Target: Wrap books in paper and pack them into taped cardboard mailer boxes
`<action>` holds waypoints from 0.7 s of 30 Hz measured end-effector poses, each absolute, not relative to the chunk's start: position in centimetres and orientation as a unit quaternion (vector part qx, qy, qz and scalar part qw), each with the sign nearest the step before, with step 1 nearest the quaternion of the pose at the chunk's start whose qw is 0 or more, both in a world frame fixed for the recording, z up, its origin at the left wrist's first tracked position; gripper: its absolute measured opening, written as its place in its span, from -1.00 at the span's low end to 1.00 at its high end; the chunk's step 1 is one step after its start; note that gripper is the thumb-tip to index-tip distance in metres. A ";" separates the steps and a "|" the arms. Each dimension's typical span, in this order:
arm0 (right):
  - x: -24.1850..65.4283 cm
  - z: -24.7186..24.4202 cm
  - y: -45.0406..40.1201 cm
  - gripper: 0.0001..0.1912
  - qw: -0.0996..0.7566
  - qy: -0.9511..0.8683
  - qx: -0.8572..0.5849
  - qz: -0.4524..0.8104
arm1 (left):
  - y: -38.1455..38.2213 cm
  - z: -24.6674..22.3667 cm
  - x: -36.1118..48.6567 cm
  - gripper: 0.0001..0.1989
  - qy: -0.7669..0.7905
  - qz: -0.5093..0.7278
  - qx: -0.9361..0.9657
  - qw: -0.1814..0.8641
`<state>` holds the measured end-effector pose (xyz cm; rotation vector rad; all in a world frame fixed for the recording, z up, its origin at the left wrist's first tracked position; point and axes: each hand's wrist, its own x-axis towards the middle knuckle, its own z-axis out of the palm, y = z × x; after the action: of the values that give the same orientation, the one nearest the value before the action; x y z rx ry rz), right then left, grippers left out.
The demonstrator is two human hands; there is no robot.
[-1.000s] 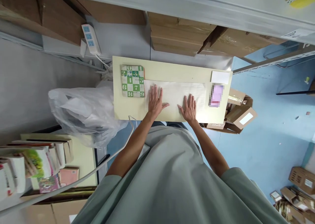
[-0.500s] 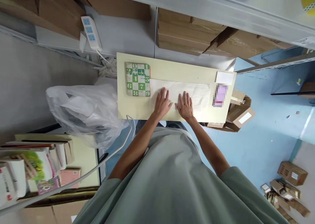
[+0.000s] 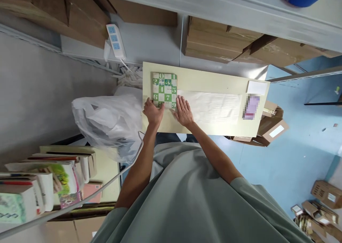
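A green and white checkered book (image 3: 165, 89) with numbers on its cover lies flat at the left part of the cream table (image 3: 203, 129). My left hand (image 3: 153, 112) is at the book's lower left corner, thumb and fingers apart and touching its edge. Flat and spread, my right hand (image 3: 184, 110) rests on the left end of a white paper sheet (image 3: 216, 106), beside the book's right edge. The sheet stretches to the right and looks slightly wrinkled. Whether the book overlaps the sheet's left end is hard to tell.
A blurred purple item (image 3: 251, 107) and a white card (image 3: 257, 87) lie at the table's right end. Left of the table are a clear plastic bag (image 3: 107, 118) and a grey cable (image 3: 107, 180). Cardboard boxes (image 3: 221, 40) and a power strip (image 3: 115, 41) are beyond it.
Both hands have moved left: the left from the sheet to the book's lower left corner, the right to the sheet's left end. The camera view has shifted slightly.
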<state>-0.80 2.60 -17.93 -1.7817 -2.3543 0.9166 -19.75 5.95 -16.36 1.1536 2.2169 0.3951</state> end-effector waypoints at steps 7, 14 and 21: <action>-1.3 -19.7 2.1 -0.04 0.021 -0.754 -0.590 0.290 | 7.6 -16.8 -21.9 -0.71 0.795 0.238 0.343 0.439; -1.0 -19.3 2.2 0.04 0.061 -0.755 -0.581 0.298 | 8.8 -14.4 -22.2 -0.62 0.740 0.375 0.298 0.473; 1.0 -18.8 3.7 -0.06 0.166 -0.665 -0.580 0.441 | 8.3 -10.1 -19.5 -0.44 0.675 0.441 0.313 0.502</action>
<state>1.05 3.74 -18.84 -1.6510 -1.8934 1.2551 -19.47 8.33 -10.06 0.7558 1.6301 1.0659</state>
